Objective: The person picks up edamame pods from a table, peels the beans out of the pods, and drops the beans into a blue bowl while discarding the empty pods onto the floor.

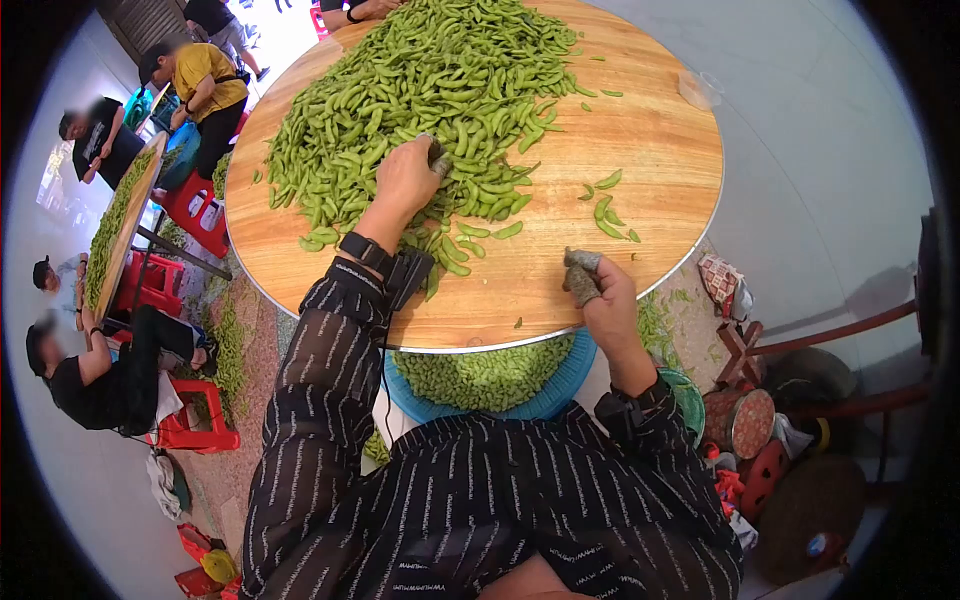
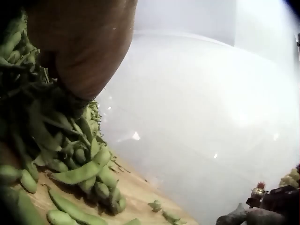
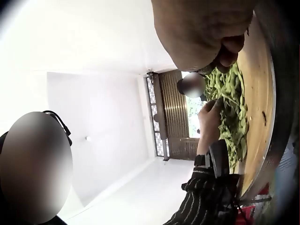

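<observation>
A large heap of green soybean pods (image 1: 440, 80) covers the far and left part of a round wooden table (image 1: 650, 130). At the near side of the heap, my left hand (image 1: 408, 172) reaches in among the pods with dark covers on its fingertips. Its fingertips are hidden in the left wrist view, so I cannot tell whether they grip a pod. My right hand (image 1: 610, 300) is at the table's near right edge, its thumb and forefinger in grey covers, slightly bent and apart, with nothing visible between them. A few loose pods (image 1: 606, 214) lie beyond it.
Below the table edge, a blue basin (image 1: 540, 400) holds shelled green beans (image 1: 470, 375). A clear plastic cup (image 1: 700, 90) stands at the far right rim. To the left, several people are around another pod-covered table (image 1: 118, 220), with red stools (image 1: 195, 415) near it.
</observation>
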Available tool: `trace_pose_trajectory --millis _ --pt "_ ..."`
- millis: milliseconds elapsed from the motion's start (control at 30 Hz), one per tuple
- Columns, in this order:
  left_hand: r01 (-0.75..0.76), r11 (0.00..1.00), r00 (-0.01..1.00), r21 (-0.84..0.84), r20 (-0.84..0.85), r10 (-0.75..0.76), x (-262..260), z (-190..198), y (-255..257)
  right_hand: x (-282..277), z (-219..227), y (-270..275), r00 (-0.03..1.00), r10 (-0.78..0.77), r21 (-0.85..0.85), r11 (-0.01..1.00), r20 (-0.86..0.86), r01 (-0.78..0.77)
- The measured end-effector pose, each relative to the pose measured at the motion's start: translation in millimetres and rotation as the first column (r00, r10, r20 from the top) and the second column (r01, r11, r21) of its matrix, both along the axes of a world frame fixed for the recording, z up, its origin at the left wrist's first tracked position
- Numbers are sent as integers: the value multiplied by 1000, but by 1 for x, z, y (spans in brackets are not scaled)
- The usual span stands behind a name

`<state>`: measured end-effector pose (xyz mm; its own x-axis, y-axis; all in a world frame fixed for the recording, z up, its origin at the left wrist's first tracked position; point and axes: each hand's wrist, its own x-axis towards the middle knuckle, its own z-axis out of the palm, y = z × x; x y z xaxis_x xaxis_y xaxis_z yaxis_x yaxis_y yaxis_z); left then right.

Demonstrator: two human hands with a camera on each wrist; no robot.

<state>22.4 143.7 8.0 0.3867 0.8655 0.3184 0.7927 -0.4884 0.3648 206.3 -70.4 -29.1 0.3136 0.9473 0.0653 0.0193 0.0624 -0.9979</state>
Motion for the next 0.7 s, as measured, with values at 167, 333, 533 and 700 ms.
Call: trace_pose_trajectory --millis 167,333,533,700 --pt "86 983 993 165 -89 -72 2 0 -4 -20 -2 3 994 92 36 995 -57 -91" --pt "117 987 988 114 -118 -103 2 -1 -5 -30 -3 1 981 188 60 981 -53 -185" --pt "343 871 655 -351 754 46 -21 22 -50 -36 3 0 934 287 69 958 -213 -279" --pt "633 659 240 -405 913 331 -20 22 -120 -57 24 12 781 363 122 928 -508 -352"
